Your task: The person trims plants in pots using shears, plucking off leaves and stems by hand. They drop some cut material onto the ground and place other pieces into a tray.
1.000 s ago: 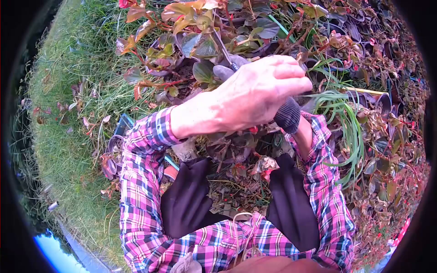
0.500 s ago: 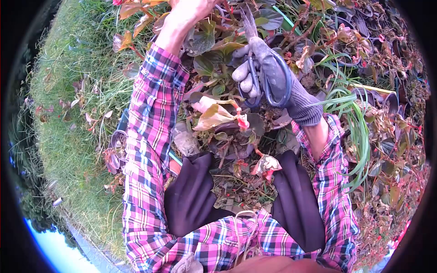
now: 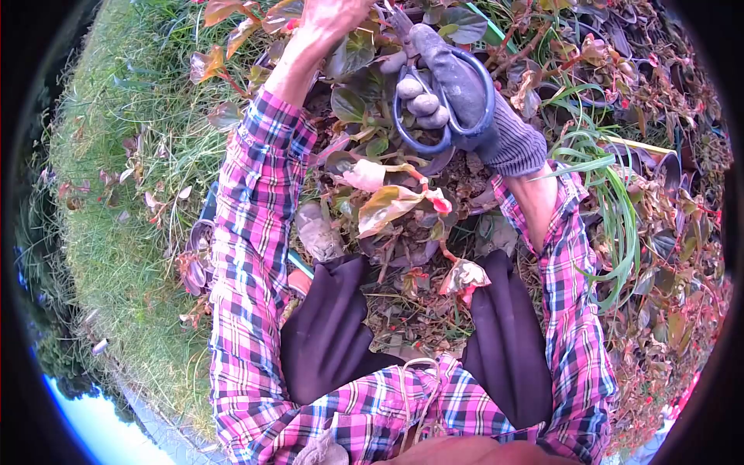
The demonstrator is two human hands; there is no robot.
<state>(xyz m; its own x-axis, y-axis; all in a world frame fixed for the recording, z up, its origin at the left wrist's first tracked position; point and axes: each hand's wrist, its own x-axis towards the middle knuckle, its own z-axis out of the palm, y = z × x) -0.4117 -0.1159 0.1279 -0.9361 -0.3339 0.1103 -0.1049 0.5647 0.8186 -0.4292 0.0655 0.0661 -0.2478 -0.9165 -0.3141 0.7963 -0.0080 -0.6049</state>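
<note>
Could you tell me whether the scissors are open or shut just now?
Cannot tell: the scissors have their blades lost among leaves at the top; the right hand holds the blue handles.

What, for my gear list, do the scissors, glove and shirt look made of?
The scissors have smooth blue handles, probably plastic; the blades look grey, likely metal, barely visible. The glove is grey knit, its ribbed cuff showing the weave; fingertips look smoother, perhaps coated. The shirt is woven pink plaid cloth, creased, possibly cotton.
</note>
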